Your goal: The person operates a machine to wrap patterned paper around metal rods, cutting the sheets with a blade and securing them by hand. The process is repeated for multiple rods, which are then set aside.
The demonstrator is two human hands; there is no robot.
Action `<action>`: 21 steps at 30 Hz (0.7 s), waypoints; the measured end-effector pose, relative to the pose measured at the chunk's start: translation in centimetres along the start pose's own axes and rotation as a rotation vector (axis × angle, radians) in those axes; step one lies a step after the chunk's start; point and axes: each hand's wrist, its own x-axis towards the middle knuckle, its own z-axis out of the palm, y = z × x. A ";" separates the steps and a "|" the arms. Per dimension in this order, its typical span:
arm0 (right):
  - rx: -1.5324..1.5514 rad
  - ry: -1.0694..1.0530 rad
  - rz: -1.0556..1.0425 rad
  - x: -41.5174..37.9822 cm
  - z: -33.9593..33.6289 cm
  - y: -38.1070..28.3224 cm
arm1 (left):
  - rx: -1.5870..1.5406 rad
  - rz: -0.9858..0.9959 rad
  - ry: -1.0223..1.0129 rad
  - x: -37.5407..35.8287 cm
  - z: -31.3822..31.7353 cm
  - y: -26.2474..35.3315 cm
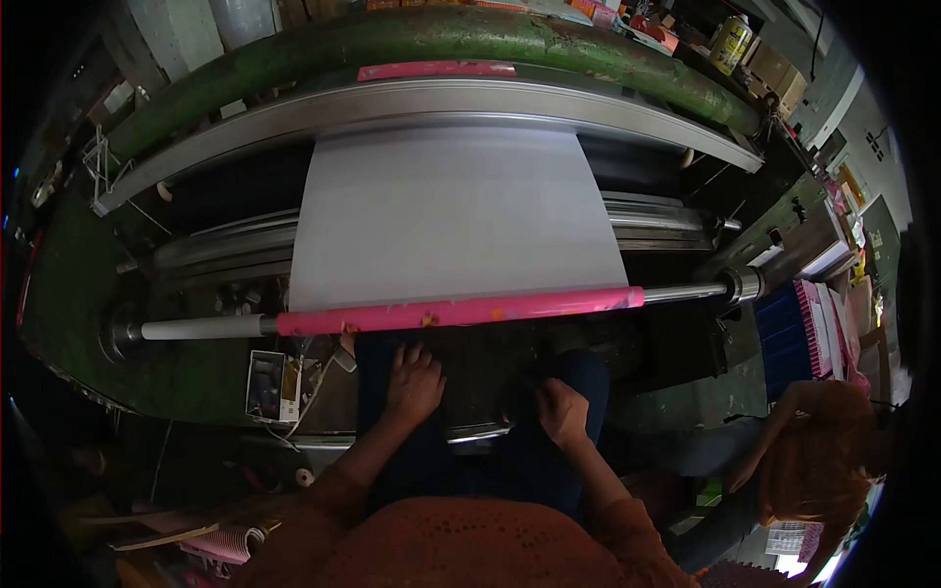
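The person is sitting at a dim, cluttered workshop machine, both hands resting on dark trouser legs. The left hand is lying flat with fingers spread wide on the left thigh; the right hand is curling into a loose fist on the right knee, holding nothing that can be made out. Just beyond the fingertips a pink roll is sitting across a long metal shaft, smooth and tube-shaped. A wide white sheet is stretching away from the roll, flat and matte, up to a curved steel bar. Left of the left fingers a small open box is lying on the green machine bed. Farthest off, a worn green cylinder is spanning the back, with a yellow can beyond
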 end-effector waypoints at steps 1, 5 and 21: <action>-0.002 0.023 -0.017 -0.1 0.1 0.0 | 0.009 0.006 0.011 -0.1 0.0 0.0; -0.016 -0.032 0.002 -0.1 -0.1 -0.2 | 0.016 -0.013 -0.015 -0.1 0.2 0.1; 0.293 -0.276 -0.629 21.0 -4.2 -25.3 | -0.246 0.131 0.119 -0.8 -2.4 0.8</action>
